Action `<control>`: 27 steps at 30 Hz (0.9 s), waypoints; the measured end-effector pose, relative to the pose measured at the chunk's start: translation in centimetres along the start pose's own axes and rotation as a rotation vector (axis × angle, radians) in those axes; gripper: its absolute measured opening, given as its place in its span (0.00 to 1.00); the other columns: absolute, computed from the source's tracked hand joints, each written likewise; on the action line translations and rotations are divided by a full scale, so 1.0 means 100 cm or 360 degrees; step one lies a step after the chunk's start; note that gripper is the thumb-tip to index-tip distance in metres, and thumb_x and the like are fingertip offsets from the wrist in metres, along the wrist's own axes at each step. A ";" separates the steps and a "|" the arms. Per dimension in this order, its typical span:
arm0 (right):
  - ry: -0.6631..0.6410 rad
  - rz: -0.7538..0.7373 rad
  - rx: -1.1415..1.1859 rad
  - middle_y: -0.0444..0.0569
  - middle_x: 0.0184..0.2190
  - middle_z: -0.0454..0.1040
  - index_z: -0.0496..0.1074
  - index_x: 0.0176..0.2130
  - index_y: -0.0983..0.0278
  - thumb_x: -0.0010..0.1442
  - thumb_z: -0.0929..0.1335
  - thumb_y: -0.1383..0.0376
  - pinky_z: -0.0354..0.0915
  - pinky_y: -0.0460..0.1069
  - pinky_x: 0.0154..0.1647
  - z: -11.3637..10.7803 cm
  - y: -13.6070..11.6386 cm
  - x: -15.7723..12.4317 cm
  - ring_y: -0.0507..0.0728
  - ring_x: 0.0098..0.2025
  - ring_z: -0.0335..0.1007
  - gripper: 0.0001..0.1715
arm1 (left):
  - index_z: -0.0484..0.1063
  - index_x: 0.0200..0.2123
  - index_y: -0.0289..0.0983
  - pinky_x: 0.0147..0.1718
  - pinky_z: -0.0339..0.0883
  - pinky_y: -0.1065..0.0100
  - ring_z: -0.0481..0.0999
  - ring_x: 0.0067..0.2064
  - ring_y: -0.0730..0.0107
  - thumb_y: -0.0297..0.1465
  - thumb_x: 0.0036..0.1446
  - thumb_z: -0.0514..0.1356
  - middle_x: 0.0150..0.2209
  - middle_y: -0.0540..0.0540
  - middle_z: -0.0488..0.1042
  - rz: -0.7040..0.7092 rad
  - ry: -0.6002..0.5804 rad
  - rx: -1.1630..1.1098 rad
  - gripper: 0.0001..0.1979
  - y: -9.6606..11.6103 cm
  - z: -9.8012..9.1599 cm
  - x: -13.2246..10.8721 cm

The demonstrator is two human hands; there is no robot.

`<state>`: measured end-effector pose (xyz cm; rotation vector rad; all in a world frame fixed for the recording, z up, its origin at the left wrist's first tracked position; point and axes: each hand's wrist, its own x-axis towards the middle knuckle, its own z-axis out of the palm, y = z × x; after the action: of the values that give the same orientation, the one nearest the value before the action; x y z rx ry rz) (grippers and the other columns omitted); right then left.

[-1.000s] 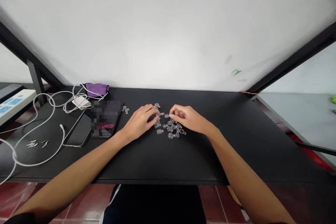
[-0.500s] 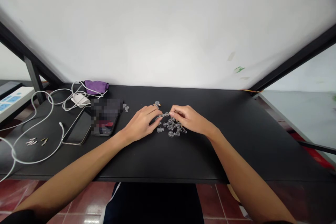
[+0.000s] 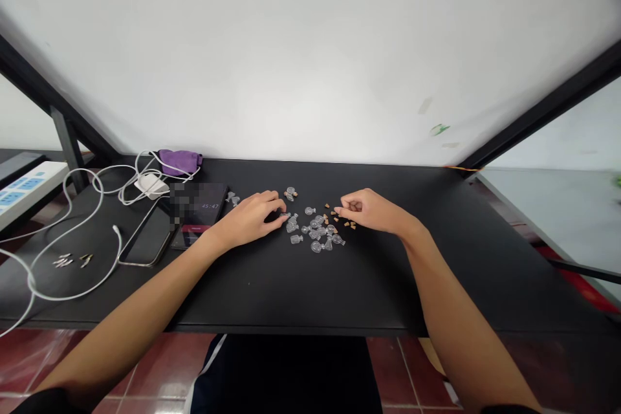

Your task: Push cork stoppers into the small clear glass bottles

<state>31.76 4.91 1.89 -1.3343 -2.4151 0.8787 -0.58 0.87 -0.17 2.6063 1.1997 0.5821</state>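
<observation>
Small clear glass bottles [image 3: 317, 231] of several shapes lie in a loose cluster on the black tabletop. Thumb and fingers of my left hand [image 3: 250, 217] close around one small glass bottle [image 3: 288, 215] at the cluster's left edge; only its end shows. To the right of the cluster, my right hand [image 3: 371, 210] has its fingers curled and the tips pinched low over the table. Whatever is between those tips is too small to make out. Tiny corks [image 3: 347, 224] are scattered beside and below the right fingertips. One round bottle [image 3: 309, 211] lies between the hands.
Stoppered bottles [image 3: 290, 193] sit behind the cluster, and more glass pieces [image 3: 233, 198] lie beside a dark phone [image 3: 213, 197]. Further left are another phone [image 3: 145, 236], a white cable [image 3: 101, 191], a purple pouch [image 3: 179, 162], small metal pieces [image 3: 63, 261] and a power strip [image 3: 29, 184].
My hands have moved apart: the left one leftward, the right one to the right. The corks near the right hand have come into view, and the round bottle between the hands now lies free.
</observation>
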 end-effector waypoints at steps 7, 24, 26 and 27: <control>0.0012 0.0015 0.0002 0.39 0.19 0.54 0.53 0.23 0.61 0.64 0.68 0.49 0.45 0.49 0.26 -0.001 0.000 0.000 0.51 0.24 0.43 0.29 | 0.70 0.57 0.40 0.54 0.68 0.56 0.74 0.52 0.60 0.27 0.72 0.50 0.51 0.42 0.72 -0.0008 0.0243 0.0034 0.15 -0.001 0.021 0.010; 0.0018 0.0023 -0.0044 0.38 0.18 0.59 0.67 0.29 0.60 0.65 0.68 0.48 0.53 0.49 0.27 0.004 -0.001 0.002 0.52 0.22 0.54 0.22 | 0.73 0.49 0.40 0.49 0.68 0.59 0.75 0.49 0.62 0.29 0.69 0.59 0.46 0.47 0.75 -0.0165 0.0316 0.0104 0.07 -0.004 0.028 0.016; 0.0031 0.0021 -0.0083 0.38 0.18 0.59 0.67 0.29 0.60 0.65 0.68 0.49 0.52 0.48 0.27 0.004 0.000 0.003 0.51 0.22 0.52 0.21 | 0.74 0.44 0.39 0.48 0.68 0.60 0.76 0.47 0.63 0.29 0.69 0.60 0.44 0.47 0.75 -0.0213 0.0316 0.0099 0.03 -0.003 0.028 0.016; 0.0038 0.0020 -0.0092 0.37 0.18 0.58 0.67 0.29 0.60 0.66 0.68 0.49 0.52 0.48 0.27 0.004 0.001 0.003 0.51 0.22 0.52 0.21 | 0.73 0.42 0.39 0.47 0.68 0.60 0.76 0.45 0.63 0.29 0.69 0.60 0.43 0.47 0.75 -0.0238 0.0328 0.0095 0.02 -0.003 0.028 0.016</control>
<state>31.42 5.04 1.52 -1.3738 -2.4337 0.7970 1.38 2.16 -2.36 2.5245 1.4801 0.8114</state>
